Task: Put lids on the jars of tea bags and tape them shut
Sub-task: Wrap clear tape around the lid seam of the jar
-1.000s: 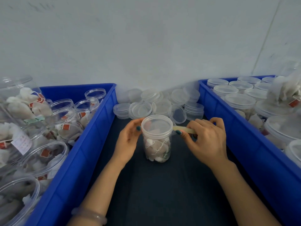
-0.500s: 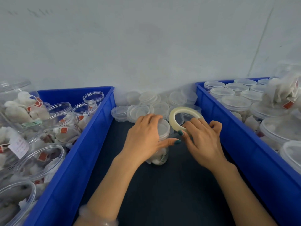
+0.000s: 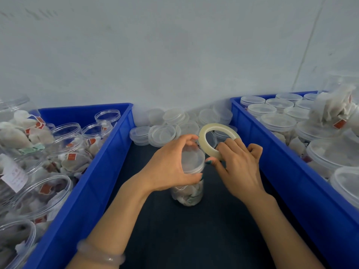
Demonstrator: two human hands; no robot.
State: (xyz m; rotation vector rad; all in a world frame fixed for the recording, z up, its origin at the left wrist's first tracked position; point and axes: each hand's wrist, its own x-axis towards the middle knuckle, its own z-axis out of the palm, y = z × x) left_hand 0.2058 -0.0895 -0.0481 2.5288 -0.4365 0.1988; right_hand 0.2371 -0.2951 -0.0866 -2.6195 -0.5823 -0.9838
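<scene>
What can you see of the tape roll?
The tape roll is a thin, wide ring, pale yellowish and translucent, like clear tape. Loose lids show through its open centre. It stands on edge, tilted, with its hole towards the camera, lifted off the dark mat. It sits just right of the lidded jar, which the left hand grips. The right hand pinches its lower right part, fingers over the rim. I cannot tell whether a strip runs to the jar.

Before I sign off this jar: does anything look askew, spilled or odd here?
Nothing spilled. The jar stands upright, lid flat. Spare lids behind it lie in a jumbled heap, some tilted. A clump of tea bags sits atop the lidded jars in the right bin; loose or jarred, unclear.
</scene>
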